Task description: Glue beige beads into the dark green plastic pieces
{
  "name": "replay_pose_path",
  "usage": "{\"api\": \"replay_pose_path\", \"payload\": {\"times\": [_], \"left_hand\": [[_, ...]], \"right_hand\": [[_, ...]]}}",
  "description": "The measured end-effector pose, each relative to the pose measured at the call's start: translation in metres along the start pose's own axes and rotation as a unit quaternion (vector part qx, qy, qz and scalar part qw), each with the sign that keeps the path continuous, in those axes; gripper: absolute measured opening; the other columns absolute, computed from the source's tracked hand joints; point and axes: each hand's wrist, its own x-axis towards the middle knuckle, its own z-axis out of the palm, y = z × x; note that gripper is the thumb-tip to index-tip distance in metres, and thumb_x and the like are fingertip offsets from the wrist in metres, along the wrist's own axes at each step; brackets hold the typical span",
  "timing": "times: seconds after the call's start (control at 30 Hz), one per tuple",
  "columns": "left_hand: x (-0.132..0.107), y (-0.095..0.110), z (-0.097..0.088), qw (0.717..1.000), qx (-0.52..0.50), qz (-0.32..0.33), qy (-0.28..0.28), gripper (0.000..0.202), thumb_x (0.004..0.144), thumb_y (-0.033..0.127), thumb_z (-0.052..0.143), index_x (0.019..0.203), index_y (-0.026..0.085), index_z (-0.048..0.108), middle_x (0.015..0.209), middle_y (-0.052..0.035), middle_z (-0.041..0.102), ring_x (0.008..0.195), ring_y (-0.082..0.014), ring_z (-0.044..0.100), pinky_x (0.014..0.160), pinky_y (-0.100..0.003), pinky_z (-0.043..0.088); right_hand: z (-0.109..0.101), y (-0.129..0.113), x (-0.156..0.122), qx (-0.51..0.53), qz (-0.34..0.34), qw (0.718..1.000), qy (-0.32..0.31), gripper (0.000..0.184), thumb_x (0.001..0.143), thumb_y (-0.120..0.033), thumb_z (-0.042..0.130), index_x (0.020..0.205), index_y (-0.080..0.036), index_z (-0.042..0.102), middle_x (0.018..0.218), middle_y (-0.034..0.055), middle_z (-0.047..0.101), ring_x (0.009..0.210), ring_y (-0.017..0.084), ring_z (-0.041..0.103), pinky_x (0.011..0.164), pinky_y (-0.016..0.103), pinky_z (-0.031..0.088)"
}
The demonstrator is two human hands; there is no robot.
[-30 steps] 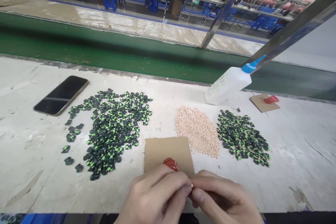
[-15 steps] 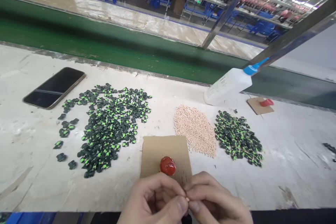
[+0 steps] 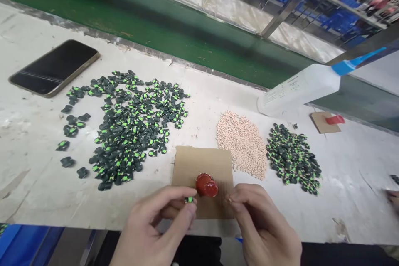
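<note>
My left hand [image 3: 165,218] pinches a small black-and-green piece [image 3: 189,200] between thumb and index finger. To its right, my right hand [image 3: 262,220] is closed in a pinch over the cardboard's right edge. A tiny pinkish speck shows at those fingertips, too small to name. Between the hands a round red cap-like dish [image 3: 204,183], glossy inside, sits on a square of brown cardboard [image 3: 199,158]. Behind the right hand lies a heap of tiny pale pink beads [image 3: 241,143].
A large pile of black-and-green pieces [image 3: 131,129] spreads left, a smaller pile [image 3: 293,158] right. A phone [image 3: 56,66] lies far left. A white bottle with a blue nozzle [image 3: 299,87] stands behind the beads. Another person's blurred hand [image 3: 393,197] shows at the right edge.
My hands have come apart, the left with the black-and-green piece now visible in its fingertips. The view has tipped downward. Another person's hand has appeared at the right edge.
</note>
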Motion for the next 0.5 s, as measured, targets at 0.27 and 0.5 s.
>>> {"api": "replay_pose_path", "payload": {"times": [0.27,0.5], "left_hand": [[0.009,-0.014,-0.007,0.987,0.115,0.116,-0.007,0.017,0.086,0.022,0.070,0.087,0.034,0.083,0.081,0.0091,0.082,0.066,-0.0087,0.073,0.058,-0.009,0.055],[0.017,-0.015,-0.012,0.966,0.167,0.190,-0.050,0.024,0.090,0.015,0.068,0.094,0.034,0.080,0.087,0.0109,0.083,0.070,-0.0070,0.077,0.064,-0.006,0.057]], "right_hand": [[0.003,0.003,0.004,-0.056,-0.016,0.997,-0.048,0.025,0.098,-0.001,0.059,0.101,-0.025,0.066,0.094,0.0023,0.066,0.085,0.014,0.068,0.072,0.022,0.059],[0.005,0.005,0.003,-0.049,-0.009,0.997,-0.052,0.025,0.097,0.000,0.059,0.100,-0.024,0.066,0.095,0.0022,0.066,0.088,0.013,0.068,0.075,0.021,0.059]]}}
